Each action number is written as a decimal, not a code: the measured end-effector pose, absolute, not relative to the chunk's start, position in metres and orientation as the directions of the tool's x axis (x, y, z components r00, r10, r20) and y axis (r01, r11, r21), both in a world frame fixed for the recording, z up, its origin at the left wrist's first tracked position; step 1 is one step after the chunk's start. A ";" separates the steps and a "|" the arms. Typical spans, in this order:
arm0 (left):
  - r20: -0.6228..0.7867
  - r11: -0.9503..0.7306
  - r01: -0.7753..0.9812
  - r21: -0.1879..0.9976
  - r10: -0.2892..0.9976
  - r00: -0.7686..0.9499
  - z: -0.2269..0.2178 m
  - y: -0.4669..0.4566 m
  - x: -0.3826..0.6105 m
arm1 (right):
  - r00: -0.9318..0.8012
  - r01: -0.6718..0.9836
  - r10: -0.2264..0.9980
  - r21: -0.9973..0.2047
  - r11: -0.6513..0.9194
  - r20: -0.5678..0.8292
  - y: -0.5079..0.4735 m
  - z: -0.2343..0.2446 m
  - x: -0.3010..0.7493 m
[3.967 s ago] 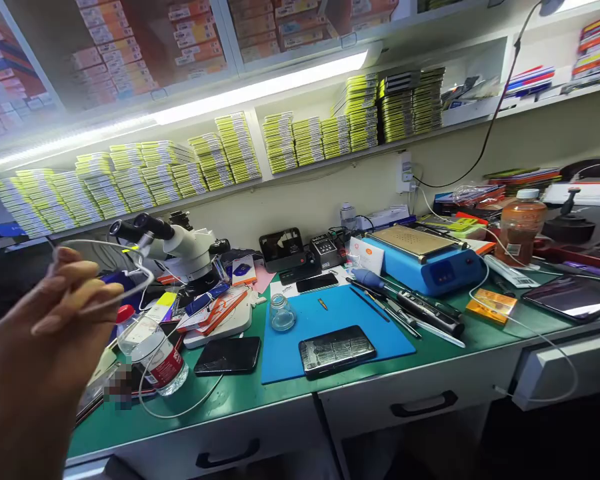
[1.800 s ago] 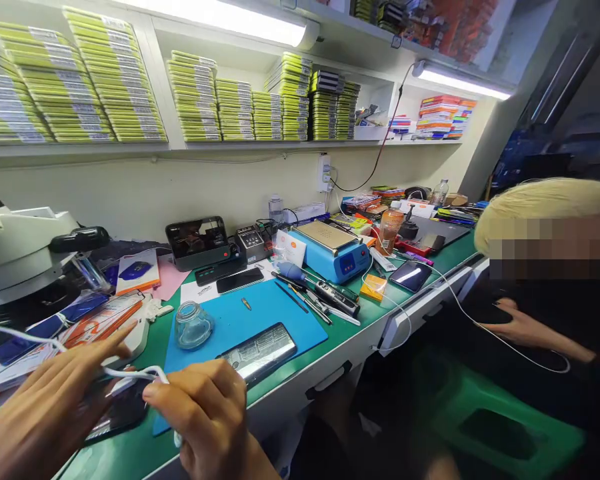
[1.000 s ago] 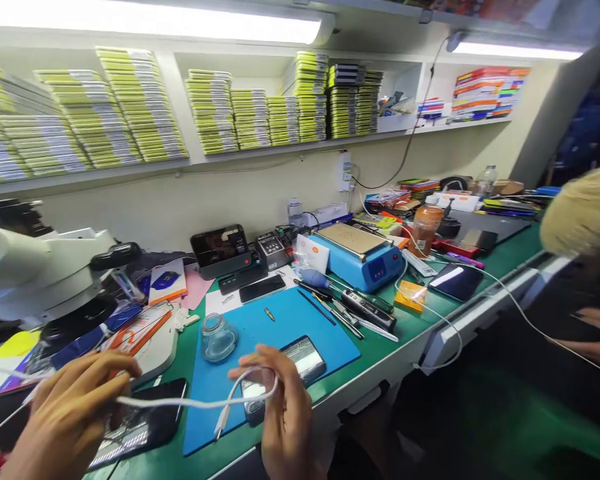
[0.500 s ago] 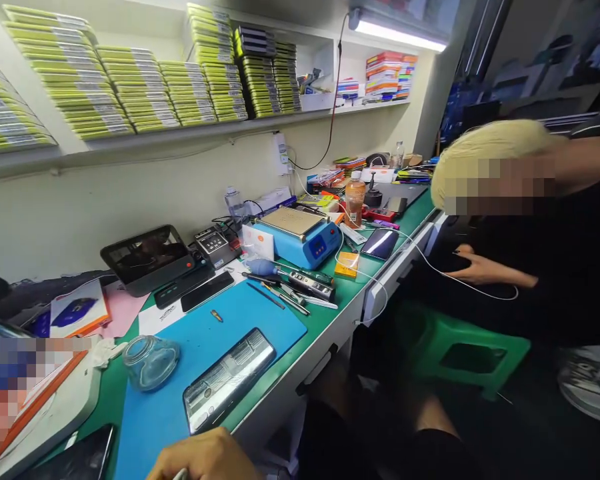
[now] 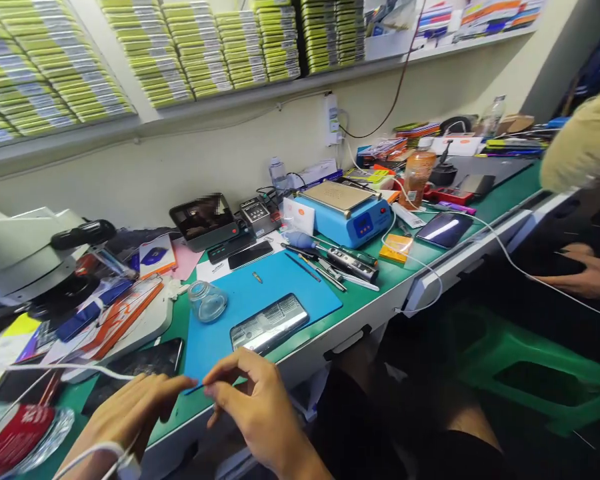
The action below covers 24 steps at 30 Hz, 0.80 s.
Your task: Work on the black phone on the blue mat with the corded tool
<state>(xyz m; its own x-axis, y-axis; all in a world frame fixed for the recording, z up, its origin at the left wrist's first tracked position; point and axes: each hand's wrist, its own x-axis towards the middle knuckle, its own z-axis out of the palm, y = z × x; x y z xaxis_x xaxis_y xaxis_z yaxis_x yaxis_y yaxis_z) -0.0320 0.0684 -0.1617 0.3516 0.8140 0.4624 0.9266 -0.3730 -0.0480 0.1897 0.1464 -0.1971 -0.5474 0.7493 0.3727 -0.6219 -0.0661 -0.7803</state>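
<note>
My left hand (image 5: pixel 125 413) reaches low over the front edge of the green bench (image 5: pixel 405 267), fingers stretched toward my right hand. A white cable (image 5: pixel 55 367) runs in from the left to its fingers and loops around its wrist. My right hand (image 5: pixel 257 407) is just to the right of it, thumb and forefinger pinched near the left fingertips; what they pinch is too small to make out. Right behind both hands lie a black phone (image 5: pixel 140 363) and an opened phone (image 5: pixel 270 323) on a blue mat (image 5: pixel 280 287).
A microscope (image 5: pixel 25 253) and a plastic bottle (image 5: pixel 25 433) are at the left, with a glass jar (image 5: pixel 207 301) on the mat. A blue heating plate (image 5: pixel 343 213) and hand tools (image 5: pixel 340 263) lie behind. Another person's hand (image 5: pixel 587 277) and a green stool (image 5: pixel 530 373) are at the right.
The view has swung back left and down. My left hand has come back into view with the white cable, and my right hand has risen to meet its fingertips.
</note>
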 end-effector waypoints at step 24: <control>0.001 -0.188 0.982 -0.013 0.982 0.188 -0.183 0.075 -0.010 | -0.386 -0.034 0.578 -0.637 0.770 0.719 0.127 -0.208 0.170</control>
